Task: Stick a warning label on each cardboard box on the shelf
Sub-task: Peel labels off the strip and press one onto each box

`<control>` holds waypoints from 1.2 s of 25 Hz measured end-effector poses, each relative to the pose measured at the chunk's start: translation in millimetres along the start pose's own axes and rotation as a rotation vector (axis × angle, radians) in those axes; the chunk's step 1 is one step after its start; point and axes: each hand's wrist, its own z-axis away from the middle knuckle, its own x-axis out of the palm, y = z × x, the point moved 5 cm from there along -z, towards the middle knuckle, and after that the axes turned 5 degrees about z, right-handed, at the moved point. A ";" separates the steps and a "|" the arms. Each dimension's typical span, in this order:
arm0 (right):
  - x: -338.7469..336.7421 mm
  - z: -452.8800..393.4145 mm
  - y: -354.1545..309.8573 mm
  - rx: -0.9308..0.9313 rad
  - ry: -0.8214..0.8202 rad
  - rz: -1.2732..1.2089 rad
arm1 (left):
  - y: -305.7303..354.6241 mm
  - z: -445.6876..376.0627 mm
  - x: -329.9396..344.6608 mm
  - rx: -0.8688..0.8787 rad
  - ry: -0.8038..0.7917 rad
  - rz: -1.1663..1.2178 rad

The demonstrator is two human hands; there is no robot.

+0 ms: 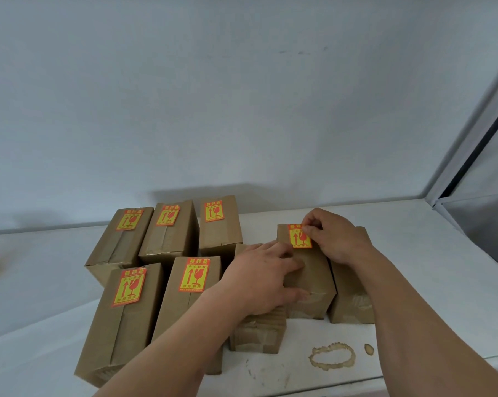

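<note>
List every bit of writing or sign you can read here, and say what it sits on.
Six yellow and red warning labels carry the only writing, one on each of six cardboard boxes.
Front middle label: header "易碎品", an up arrow and a broken wine glass; its smaller lines are too blurred to read.
Label under the right hand, on the box steadied by the left hand: same signs, writing unreadable.
The other four: too blurred.

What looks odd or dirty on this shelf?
A brown ring-shaped stain with a small spot beside it marks the white shelf in front of the boxes. The label on the front-left box sits slightly tilted.
</note>
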 end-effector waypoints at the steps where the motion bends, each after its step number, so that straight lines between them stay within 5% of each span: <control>1: 0.3 -0.1 -0.4 0.001 0.005 0.005 | -0.2 -0.2 0.3 -0.001 0.000 -0.003; 13: 3.6 3.9 -11.0 -0.057 0.104 0.196 | -3.4 1.0 2.5 0.010 0.050 -0.022; 30: 5.7 7.3 -8.1 -0.062 -0.035 0.336 | -6.8 3.1 7.6 0.028 0.113 -0.069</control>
